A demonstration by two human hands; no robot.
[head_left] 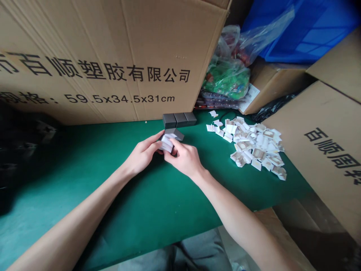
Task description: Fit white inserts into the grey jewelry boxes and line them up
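Observation:
Both my hands meet over the green table (146, 195). My left hand (142, 153) and my right hand (184, 158) pinch together a small dark grey box (176, 133) with a white folded paper piece (167, 143) at its opening. Fingers of both hands are closed on it. Just behind them, three more dark grey boxes (179, 119) stand in a row against a big carton.
A large printed carton (113, 56) walls off the back. A heap of several white paper pieces (254, 145) lies to the right. Another carton (324, 150) stands at right, plastic bags (228, 75) and a blue crate (304, 30) behind.

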